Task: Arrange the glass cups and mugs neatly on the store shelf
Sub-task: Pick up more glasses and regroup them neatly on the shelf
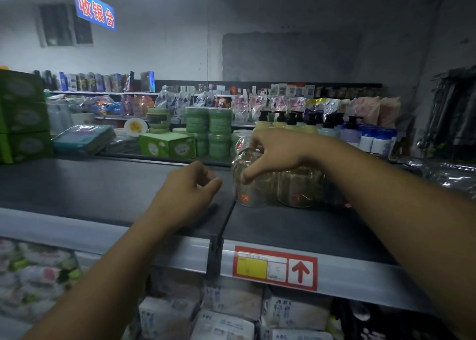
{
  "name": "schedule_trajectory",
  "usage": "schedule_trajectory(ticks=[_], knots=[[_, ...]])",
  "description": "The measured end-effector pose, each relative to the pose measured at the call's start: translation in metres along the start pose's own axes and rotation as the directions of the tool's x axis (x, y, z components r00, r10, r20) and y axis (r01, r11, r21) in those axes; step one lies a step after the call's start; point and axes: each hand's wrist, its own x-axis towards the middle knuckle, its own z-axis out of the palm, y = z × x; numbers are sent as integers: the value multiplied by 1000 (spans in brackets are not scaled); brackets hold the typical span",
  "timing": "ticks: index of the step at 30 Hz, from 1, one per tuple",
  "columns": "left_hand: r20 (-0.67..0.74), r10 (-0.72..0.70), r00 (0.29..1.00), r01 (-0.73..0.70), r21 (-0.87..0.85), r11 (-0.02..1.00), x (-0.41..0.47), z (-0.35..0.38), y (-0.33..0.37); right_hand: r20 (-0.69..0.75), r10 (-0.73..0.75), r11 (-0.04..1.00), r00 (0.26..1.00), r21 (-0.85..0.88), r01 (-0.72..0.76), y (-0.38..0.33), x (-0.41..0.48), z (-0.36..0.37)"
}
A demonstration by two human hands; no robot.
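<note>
Glass cup [247, 194] gripped by the right hand [277, 154], left hand [189, 187] loosely curled, empty; ease it in line beside the second cup [298, 188].

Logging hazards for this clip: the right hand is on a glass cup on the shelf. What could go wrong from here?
The right hand grips the glass cup from above, close beside a second glass cup; shifting it may knock them together. The gripped cup stands by the shelf divider and could catch on it and tip. The left hand holds nothing, so nothing steadies the neighbour.
</note>
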Motion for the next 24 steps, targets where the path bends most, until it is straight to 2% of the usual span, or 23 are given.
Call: schedule_trajectory(ticks=[10, 12, 14, 17, 19, 21, 24], knots=[[1, 69, 998, -69, 42, 997, 1, 3, -2, 124, -16, 1000, 992, 14, 14, 8, 12, -4], [-4, 132, 991, -132, 21, 991, 11, 0, 6, 98, -56, 995, 994, 88, 47, 18, 5, -12], [16, 196, 981, -196, -7, 981, 26, -5, 18, 2, -66, 974, 998, 215, 64, 36, -2, -21], [172, 316, 933, -305, -88, 948, 55, -9, 36, -112, 18, 978, 993, 210, 6, 72, -10, -26], [337, 386, 859, -382, -81, 920, 71, -4, 42, -104, 83, 988, 991, 141, -68, 92, -14, -19], [446, 361, 819, -360, -90, 929, 84, 7, 43, -80, 114, 984, 990, 146, -101, 101, -17, -9], [509, 265, 819, -254, -93, 963, 100, 25, 39, -73, 117, 980, 990, 172, -103, 105, -18, -1]])
